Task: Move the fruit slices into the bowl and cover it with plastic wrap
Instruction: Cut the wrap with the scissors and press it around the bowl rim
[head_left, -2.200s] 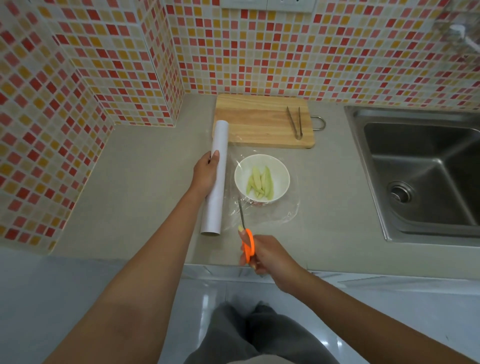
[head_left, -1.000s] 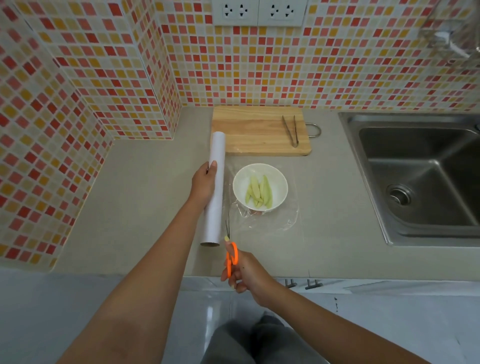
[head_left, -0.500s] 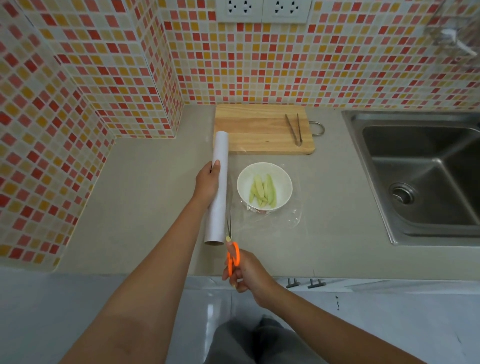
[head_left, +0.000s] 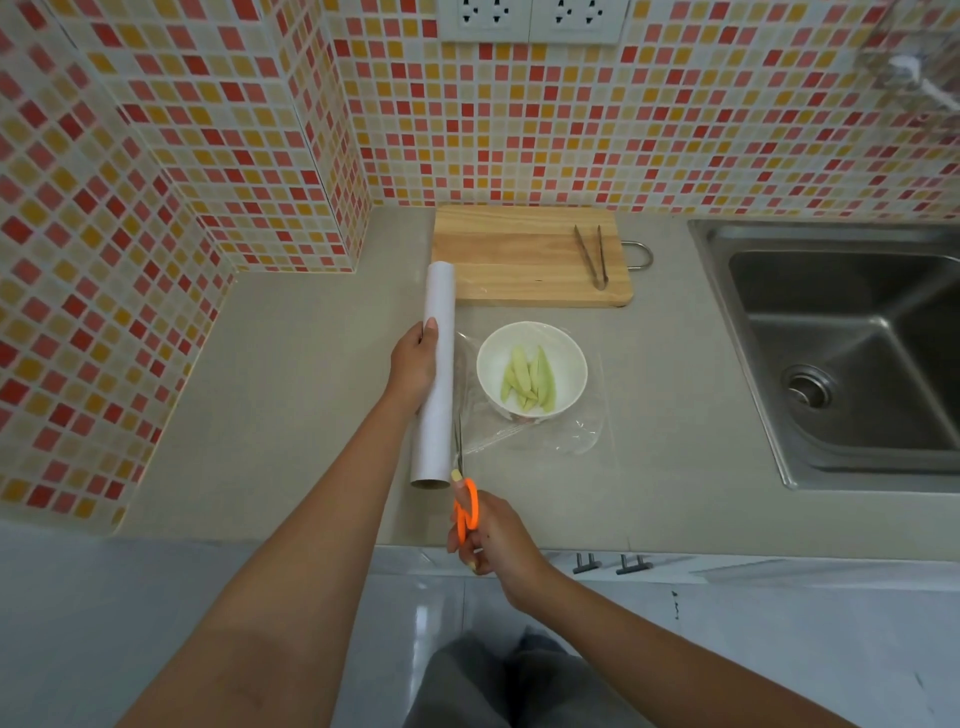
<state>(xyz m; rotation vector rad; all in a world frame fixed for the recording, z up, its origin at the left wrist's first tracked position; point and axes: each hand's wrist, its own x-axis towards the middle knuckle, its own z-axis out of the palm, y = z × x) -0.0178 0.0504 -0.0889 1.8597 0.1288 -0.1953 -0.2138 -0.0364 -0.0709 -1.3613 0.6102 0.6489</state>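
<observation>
Head view: the left hand (head_left: 415, 364) holds down a white cardboard roll of plastic wrap (head_left: 438, 374) on the grey worktop (head_left: 291, 395). The right hand (head_left: 491, 535) grips orange-handled scissors (head_left: 464, 499), blades at the clear film (head_left: 524, 431) draped over the white round bowl (head_left: 532, 370) of pale green fruit slices (head_left: 529, 382). Cutting seems underway; next, probably snip along the roll.

bowl (head_left: 532, 371) right of roll (head_left: 437, 374), before board (head_left: 519, 254)

Wooden cutting board (head_left: 519, 254) at 12 o'clock on the grey worktop (head_left: 291, 395), metal tongs (head_left: 592, 257) on it; steel sink (head_left: 852, 358) at 3 o'clock; wall sockets (head_left: 530, 20) above.
</observation>
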